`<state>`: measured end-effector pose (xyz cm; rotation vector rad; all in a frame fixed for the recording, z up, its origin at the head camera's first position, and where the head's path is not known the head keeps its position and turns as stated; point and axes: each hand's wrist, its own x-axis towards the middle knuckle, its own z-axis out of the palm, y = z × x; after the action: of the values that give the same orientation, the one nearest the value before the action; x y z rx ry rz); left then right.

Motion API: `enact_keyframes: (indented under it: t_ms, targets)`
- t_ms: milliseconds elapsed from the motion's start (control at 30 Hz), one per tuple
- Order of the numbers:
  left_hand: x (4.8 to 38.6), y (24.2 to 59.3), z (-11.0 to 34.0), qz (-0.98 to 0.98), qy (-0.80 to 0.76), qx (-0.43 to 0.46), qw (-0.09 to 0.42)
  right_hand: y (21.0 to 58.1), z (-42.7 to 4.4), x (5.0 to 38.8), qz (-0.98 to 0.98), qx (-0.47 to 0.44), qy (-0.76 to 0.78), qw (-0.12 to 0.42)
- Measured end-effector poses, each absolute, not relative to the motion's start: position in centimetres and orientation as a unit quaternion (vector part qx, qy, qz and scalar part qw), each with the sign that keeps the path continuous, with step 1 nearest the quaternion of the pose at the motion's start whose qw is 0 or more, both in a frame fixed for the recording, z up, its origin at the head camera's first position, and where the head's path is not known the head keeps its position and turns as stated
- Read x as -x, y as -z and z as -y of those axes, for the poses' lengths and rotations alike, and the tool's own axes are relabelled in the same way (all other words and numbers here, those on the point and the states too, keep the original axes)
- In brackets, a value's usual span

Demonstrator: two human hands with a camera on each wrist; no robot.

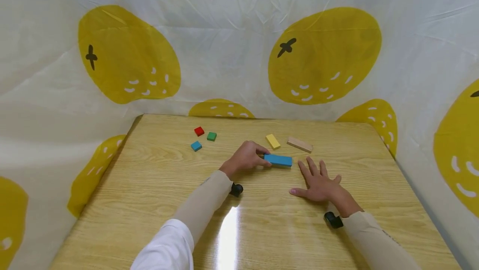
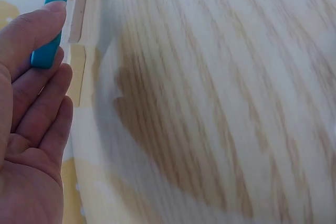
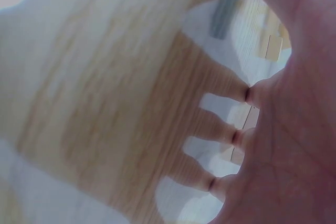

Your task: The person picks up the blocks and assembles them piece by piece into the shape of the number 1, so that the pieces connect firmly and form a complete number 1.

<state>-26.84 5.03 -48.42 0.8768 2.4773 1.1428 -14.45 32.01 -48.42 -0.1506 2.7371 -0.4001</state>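
My left hand (image 1: 245, 158) pinches the left end of a long blue block (image 1: 280, 160) between thumb and fingers. In the left wrist view the thumb lies across the blue block (image 2: 46, 55), while the other fingers are loosely bent beneath it. To the right of that block, my right hand (image 1: 318, 184) has its fingers spread, fingertips touching the table, and holds nothing. Behind the blue block lie a yellow block (image 1: 273, 141) and a plain wooden block (image 1: 299, 144). The right wrist view shows the palm (image 3: 294, 124) over the wood-grain surface.
Small red (image 1: 199, 131), green (image 1: 211, 136) and blue blocks form a loose group at the back left of the wooden table (image 1: 149, 187). A white curtain (image 1: 224, 53) with yellow fruit prints hangs behind and beside the table.
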Motion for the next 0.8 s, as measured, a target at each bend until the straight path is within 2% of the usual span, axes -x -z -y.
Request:
enact_keyframes:
  t_ms: [233,467,800]
  targets:
    - [26.6,48.1,-4.0,-0.852,-0.405,-0.296,0.148,49.2,-32.6,14.8,-0.969,0.055,0.160,0.181]
    - [26.3,47.5,-2.9,-0.852,-0.407,-0.295,0.150,47.9,-31.9,14.6,-0.970,0.055,0.133,0.194]
    - [25.9,47.0,-1.1,-0.840,-0.429,-0.285,0.169,48.1,-31.9,14.4,-0.971,0.054,0.134,0.192]
